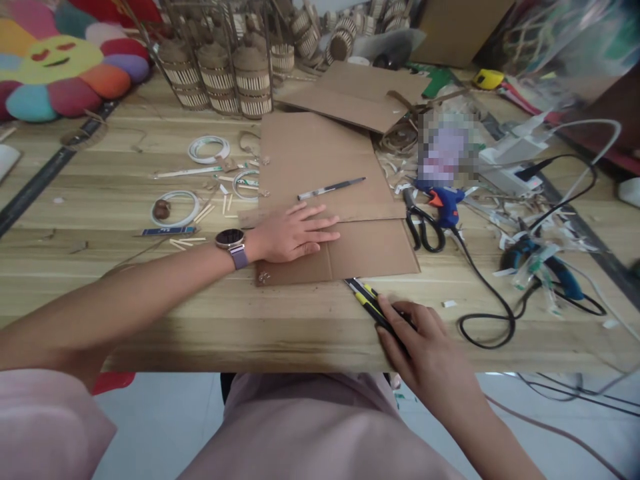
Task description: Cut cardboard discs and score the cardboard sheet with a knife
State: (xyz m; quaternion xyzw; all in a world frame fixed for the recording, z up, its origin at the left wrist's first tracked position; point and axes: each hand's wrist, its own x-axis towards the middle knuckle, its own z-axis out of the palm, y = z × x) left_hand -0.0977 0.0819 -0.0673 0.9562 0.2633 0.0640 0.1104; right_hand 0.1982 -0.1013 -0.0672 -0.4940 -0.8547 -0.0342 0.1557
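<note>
My left hand (293, 233) lies flat with its fingers spread on brown cardboard (370, 248) near the table's front edge. The cardboard has a crease or seam running across it just above my fingers. A pen (331, 189) rests on the cardboard beyond that hand. To the right, my right hand (425, 337) is closed around a black and yellow utility knife (367, 303). The knife's tip points toward the cardboard's front edge. Part of the knife is hidden by my fingers.
Black scissors (425, 230), a blue glue gun (447, 205) with a looping cord, and blue-handled pliers (545, 267) lie on the right. Tape rolls (209, 150) and small sticks lie left. Behind stand stick-covered lanterns (253, 80) and another cardboard sheet (360, 93).
</note>
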